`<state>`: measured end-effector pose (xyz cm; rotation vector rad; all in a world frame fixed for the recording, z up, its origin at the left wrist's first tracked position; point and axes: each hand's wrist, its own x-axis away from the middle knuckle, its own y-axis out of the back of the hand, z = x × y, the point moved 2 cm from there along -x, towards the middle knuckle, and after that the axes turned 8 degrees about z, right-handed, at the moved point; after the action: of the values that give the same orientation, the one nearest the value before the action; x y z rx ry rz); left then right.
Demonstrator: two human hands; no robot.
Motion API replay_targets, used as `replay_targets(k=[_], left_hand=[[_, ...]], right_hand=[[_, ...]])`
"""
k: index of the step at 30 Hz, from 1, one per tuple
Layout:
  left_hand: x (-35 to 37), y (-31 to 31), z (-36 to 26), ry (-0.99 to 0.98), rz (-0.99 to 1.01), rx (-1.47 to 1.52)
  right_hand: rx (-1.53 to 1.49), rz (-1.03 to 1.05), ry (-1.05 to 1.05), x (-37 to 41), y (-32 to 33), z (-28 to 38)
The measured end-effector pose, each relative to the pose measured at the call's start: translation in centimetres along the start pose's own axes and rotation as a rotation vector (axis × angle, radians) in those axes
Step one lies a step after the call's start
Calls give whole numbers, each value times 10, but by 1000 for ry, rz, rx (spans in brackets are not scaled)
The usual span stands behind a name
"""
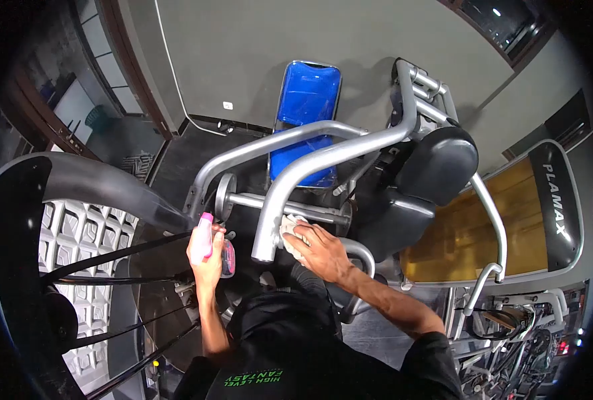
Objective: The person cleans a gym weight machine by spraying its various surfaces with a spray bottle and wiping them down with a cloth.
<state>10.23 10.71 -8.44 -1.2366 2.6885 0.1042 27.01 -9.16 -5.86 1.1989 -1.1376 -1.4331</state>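
Note:
My left hand (pixel 208 270) is closed around a spray bottle (pixel 204 241) with a pink and white spray head; part of its body shows beside my fingers. With my right hand (pixel 324 255) I press a pale cloth (pixel 288 229) against the side of a thick silver tube (pixel 268 223), close to its lower end. The cloth is bunched up, and my fingers cover much of it. This tube belongs to the frame of an exercise machine with a black padded seat (pixel 403 223) and backrest (pixel 438 163).
A second silver bar (pixel 263 148) curves across in front. Against the grey wall stands a blue folding chair (pixel 310 97). Black straps (pixel 123 257) run at the left, near a white patterned panel (pixel 86 257). A yellow PLAMAX panel (pixel 483 220) and more gym equipment (pixel 516 333) are at the right.

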Motion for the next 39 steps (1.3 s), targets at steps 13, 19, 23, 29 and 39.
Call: replay_targets(k=[13, 19, 23, 29, 39], left_hand=[[7, 10, 1, 33, -1, 5], [5, 13, -12, 21, -9, -49], [5, 14, -21, -6, 101, -142], [6, 8, -25, 92, 380, -235], [4, 17, -24, 84, 417, -220]], right_hand=[[-678, -454, -198, -29, 31, 14], [-209, -4, 458, -55, -20, 38], [-403, -36, 304, -61, -5, 5], [-250, -189, -13, -80, 1, -2], [-223, -79, 130, -73, 10, 0]])
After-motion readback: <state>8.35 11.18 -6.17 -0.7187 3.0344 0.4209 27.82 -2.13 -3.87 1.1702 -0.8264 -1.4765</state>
